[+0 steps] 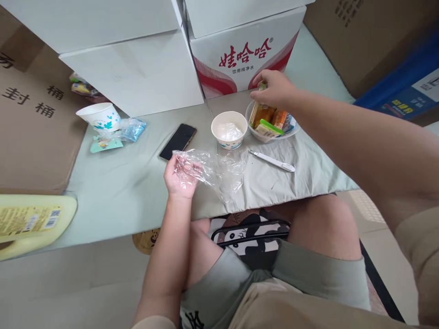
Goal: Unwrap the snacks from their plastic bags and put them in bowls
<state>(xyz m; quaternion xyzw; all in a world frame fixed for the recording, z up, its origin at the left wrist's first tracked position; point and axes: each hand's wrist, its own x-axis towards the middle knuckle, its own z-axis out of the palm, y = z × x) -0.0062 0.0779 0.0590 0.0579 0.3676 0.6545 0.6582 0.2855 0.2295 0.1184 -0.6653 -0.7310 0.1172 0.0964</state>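
My left hand (181,177) is palm up near the table's front, its fingers curled on a thin clear plastic bag (228,176) that trails to the right across the cloth. At the far right, my right hand (272,87) reaches over a clear bowl (291,133). Its thumb and fingers pinch the green end of a small packet (262,87), whose lower part is hard to tell from the amber and orange packets (279,119) in the bowl. Left of the bowl stands a paper cup (230,143) with crumpled clear plastic inside. A white-handled craft knife (272,161) lies in front of the bowl.
A dark phone (178,140) lies behind my left hand. Farther left are another paper cup (99,118) and a blue packet (133,129). White cartons (130,73) and a red-lettered carton (243,57) line the back. A yellow container (37,219) lies at the left edge.
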